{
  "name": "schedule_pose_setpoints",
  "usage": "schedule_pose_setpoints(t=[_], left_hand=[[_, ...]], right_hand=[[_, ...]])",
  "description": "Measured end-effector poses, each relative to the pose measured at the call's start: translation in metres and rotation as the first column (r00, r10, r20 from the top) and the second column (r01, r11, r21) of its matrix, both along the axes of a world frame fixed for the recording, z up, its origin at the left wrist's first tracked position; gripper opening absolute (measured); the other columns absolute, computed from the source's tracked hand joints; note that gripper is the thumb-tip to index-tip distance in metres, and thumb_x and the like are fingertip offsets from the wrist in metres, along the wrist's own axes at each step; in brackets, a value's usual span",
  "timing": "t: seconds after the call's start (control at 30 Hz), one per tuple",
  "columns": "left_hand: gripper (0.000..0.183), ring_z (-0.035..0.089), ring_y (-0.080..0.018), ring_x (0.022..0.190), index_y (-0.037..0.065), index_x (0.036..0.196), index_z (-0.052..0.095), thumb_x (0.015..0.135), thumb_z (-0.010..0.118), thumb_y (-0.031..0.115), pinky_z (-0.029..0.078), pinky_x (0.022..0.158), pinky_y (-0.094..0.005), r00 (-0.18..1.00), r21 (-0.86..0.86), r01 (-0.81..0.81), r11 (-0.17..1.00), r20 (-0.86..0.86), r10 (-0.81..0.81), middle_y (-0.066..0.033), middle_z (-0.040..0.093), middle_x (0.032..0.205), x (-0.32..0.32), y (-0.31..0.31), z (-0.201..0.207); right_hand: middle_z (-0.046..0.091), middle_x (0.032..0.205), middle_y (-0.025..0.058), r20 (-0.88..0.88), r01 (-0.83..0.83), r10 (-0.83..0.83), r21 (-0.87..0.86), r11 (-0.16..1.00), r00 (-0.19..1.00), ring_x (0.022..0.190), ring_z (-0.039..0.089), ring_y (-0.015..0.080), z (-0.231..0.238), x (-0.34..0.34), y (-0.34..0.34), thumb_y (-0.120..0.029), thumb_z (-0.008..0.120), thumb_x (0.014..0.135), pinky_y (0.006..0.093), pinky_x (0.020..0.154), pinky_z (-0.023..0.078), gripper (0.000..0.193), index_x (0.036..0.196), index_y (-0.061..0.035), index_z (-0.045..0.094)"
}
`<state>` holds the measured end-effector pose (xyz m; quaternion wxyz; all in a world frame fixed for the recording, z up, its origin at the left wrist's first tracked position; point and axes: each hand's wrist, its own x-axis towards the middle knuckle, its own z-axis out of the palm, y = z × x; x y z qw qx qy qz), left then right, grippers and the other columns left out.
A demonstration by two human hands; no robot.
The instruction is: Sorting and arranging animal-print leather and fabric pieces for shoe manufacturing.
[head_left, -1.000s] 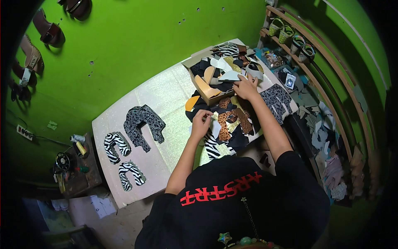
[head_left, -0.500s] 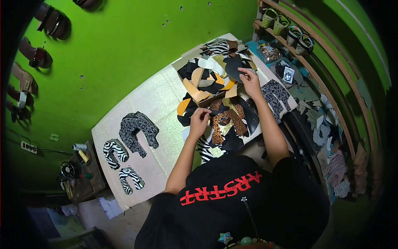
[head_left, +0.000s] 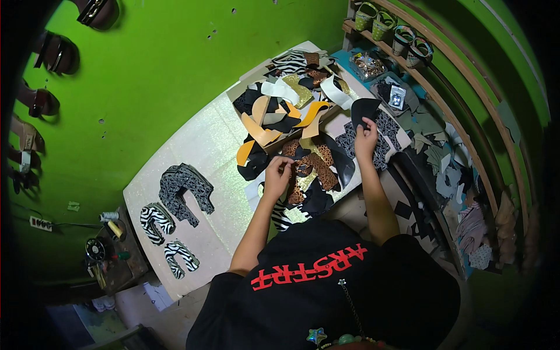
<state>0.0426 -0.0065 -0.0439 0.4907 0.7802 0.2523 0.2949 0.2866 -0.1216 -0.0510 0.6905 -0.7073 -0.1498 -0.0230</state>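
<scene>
A rounded black cut piece (head_left: 364, 108) is pinched in my right hand (head_left: 367, 141), over the right part of the table, above black-and-grey patterned pieces (head_left: 387, 135). My left hand (head_left: 278, 175) is closed, thumb against fingers, at the left edge of a heap of leopard-print pieces (head_left: 324, 169). What its fingertips hold, if anything, is too small to make out. Just beyond, a shallow cardboard box (head_left: 287, 142) overflows with scraps: orange strips (head_left: 313, 114), white curved strips (head_left: 279, 90), tan, gold and black pieces. A black scrap with an orange piece (head_left: 245, 153) lies left of my left hand.
On the left of the pale table (head_left: 219, 131) lie a stack of grey-and-black patterned U-shaped pieces (head_left: 178, 184) and two zebra-print stacks (head_left: 156, 224). At right stand a wooden rack (head_left: 431, 64) with small baskets and a mound of fabric scraps (head_left: 434, 153). Sandals (head_left: 58, 53) hang on the green wall.
My right hand has moved right and slightly nearer, carrying the black piece off the box's scraps. White strips it covered now show. My left hand stays by the leopard-print heap. The view has shifted slightly.
</scene>
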Motion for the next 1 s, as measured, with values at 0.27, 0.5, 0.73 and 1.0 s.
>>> schedule_pose_setpoints(t=[0.27, 0.5, 0.73, 1.0], left_hand=[[0.011, 0.051, -0.0253, 0.086, 0.002, 0.086, 0.058, 0.075, 0.056, 0.003, 0.041, 0.076, -0.0325, 0.989, 0.307, -0.141, 0.941, 0.081, 0.121, -0.0117, 0.052, 0.091, 0.028, -0.003, 0.03], [0.014, 0.049, -0.0296, 0.093, 0.003, 0.087, 0.057, 0.073, 0.056, 0.004, 0.038, 0.082, -0.0377, 0.99, 0.463, -0.137, 0.875, 0.086, 0.11, -0.0117, 0.054, 0.096, 0.047, 0.003, 0.047], [0.015, 0.051, -0.0298, 0.099, 0.002, 0.088, 0.057, 0.073, 0.055, 0.001, 0.038, 0.088, -0.0377, 0.998, 0.431, -0.052, 0.901, 0.057, 0.031, -0.0128, 0.056, 0.102, 0.047, 0.006, 0.048], [0.014, 0.05, -0.0288, 0.099, 0.002, 0.087, 0.058, 0.073, 0.056, 0.002, 0.037, 0.088, -0.0366, 0.992, 0.412, -0.123, 0.903, 0.06, 0.107, -0.012, 0.055, 0.1, 0.036, 0.012, 0.05]], right_hand=[[0.048, 0.104, 0.0114, -0.039, 0.078, -0.114, -0.514, 0.854, 0.993, 0.087, 0.047, 0.0216, -0.008, -0.018, -0.012, -0.013, 0.06, 0.076, 0.0354, 0.073, 0.038, 0.034, 0.108, -0.0083, 0.052], [0.031, 0.126, 0.0133, 0.309, 0.165, 0.02, -0.56, 0.812, 0.951, 0.116, 0.027, 0.0349, 0.03, -0.001, 0.012, -0.026, 0.066, 0.07, 0.0472, 0.093, 0.022, 0.05, 0.115, -0.0151, 0.047], [0.036, 0.123, 0.0115, 0.393, 0.054, 0.283, -0.661, 0.749, 0.875, 0.116, 0.028, 0.0328, 0.07, 0.03, 0.067, -0.027, 0.071, 0.063, 0.0506, 0.094, 0.019, 0.052, 0.111, -0.0167, 0.053], [0.059, 0.088, 0.0014, 0.395, -0.022, 0.351, -0.637, 0.77, 0.849, 0.09, 0.055, 0.0204, 0.062, 0.038, 0.086, -0.016, 0.067, 0.069, 0.053, 0.094, 0.019, 0.015, 0.083, -0.0134, 0.064]])
